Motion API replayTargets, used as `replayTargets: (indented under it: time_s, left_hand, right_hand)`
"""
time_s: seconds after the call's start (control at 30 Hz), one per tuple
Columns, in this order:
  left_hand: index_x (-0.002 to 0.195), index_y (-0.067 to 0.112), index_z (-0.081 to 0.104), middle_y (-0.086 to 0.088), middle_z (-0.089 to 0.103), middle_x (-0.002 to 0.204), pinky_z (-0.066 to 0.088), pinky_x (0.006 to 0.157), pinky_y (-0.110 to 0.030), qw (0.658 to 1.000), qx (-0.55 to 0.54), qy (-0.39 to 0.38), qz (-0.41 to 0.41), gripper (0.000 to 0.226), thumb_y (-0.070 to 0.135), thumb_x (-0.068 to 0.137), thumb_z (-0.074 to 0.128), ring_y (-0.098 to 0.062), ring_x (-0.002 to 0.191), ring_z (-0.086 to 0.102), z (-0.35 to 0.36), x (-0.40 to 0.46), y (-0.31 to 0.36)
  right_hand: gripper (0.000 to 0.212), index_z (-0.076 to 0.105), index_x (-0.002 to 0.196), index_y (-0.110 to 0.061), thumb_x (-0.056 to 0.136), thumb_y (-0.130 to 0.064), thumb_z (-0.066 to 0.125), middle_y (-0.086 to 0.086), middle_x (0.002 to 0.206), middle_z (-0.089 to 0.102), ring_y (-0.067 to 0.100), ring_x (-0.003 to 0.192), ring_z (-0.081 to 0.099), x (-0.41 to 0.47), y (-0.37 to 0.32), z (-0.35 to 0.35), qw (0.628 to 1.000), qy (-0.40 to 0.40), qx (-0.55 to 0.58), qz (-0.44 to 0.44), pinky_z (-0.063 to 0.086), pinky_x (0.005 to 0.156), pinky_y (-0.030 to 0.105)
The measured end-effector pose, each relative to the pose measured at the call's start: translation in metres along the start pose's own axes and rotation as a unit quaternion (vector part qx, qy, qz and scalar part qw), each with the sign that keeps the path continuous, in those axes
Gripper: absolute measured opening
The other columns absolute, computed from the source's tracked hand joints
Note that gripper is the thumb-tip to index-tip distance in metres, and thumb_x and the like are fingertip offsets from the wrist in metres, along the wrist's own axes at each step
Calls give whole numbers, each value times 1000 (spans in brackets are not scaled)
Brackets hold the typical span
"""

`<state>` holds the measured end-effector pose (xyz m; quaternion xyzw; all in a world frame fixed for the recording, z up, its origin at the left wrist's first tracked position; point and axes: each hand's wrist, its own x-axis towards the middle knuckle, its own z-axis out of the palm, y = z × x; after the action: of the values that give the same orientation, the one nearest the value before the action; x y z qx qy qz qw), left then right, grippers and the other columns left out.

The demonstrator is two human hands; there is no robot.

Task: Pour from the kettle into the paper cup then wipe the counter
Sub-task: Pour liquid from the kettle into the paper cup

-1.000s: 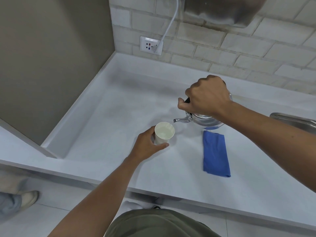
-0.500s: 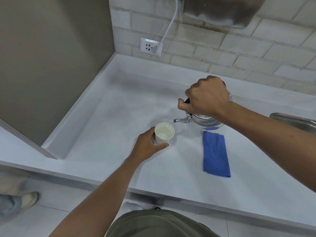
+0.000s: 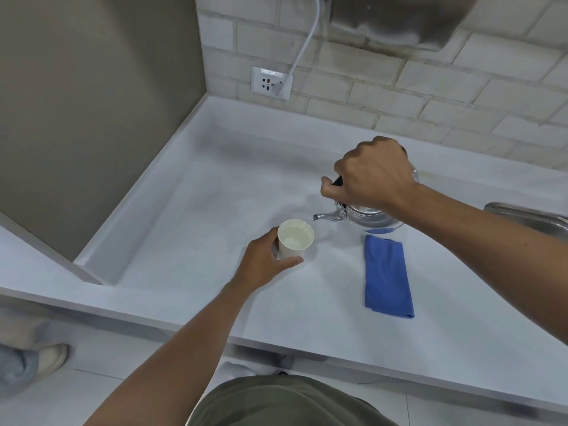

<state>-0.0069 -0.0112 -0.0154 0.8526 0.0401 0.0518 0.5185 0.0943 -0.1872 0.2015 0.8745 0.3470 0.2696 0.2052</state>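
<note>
A white paper cup (image 3: pixel 295 239) stands on the pale counter (image 3: pixel 215 210), and my left hand (image 3: pixel 265 262) grips it from the near left side. Liquid shows inside the cup. My right hand (image 3: pixel 373 175) is closed on the black handle of a shiny metal kettle (image 3: pixel 368 218), held tilted above the counter. Its spout tip sits just at the cup's right rim, and a thin stream runs from it into the cup. My hand hides most of the kettle's lid and handle. A folded blue cloth (image 3: pixel 386 276) lies flat on the counter just below the kettle.
A steel sink rim (image 3: pixel 528 215) shows at the right edge. On the tiled back wall sits a socket (image 3: pixel 271 83) with a white cable plugged in. A brown panel closes the left side. Another person's shoe (image 3: pixel 50 359) is on the floor at the lower left.
The kettle has tipped slightly further toward the cup and liquid now shows in the cup. Both hands stay almost where they were.
</note>
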Motion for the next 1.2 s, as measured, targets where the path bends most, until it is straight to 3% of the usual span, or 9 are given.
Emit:
replayTargets:
  time_s: [0.37,0.5,0.73,0.93,1.2]
  left_hand:
    - [130,31,58,13,68,101,46,75,-12,1000,1,1,-2,72,46,68,92,-9,91,60,-1,0,2]
    - [129,30,59,19,64,96,42,71,-5,1000,-2,0,-4,71,45,68,92,2,89,57,-2,-1,2]
    - [131,32,58,17,67,101,44,74,-7,1000,-3,-1,-3,72,46,68,92,-2,93,59,-2,0,1]
    - [130,28,59,21,64,94,41,71,-4,1000,4,1,-1,71,43,69,92,7,87,55,-1,0,2]
    - [131,28,59,23,63,93,41,71,-4,1000,7,2,2,72,43,68,92,7,85,55,-2,0,2]
  right_hand:
    - [50,35,43,-11,80,-43,45,0,39,22,21,38,18,1,-3,-1,1000,7,0,-5,12,54,23]
    - [49,33,43,-12,79,-42,45,0,39,21,20,38,17,2,-3,-4,1000,12,4,-10,9,54,22]
    - [49,34,43,-12,79,-42,46,0,38,22,20,38,17,3,-2,-4,1000,13,3,-10,10,54,22]
    - [50,34,43,-12,80,-43,46,0,39,24,20,39,16,1,-1,-4,1000,12,-10,-9,9,55,21]
    - [49,32,43,-12,80,-43,45,-1,39,23,19,40,14,2,-3,-5,1000,12,-9,-12,8,54,22]
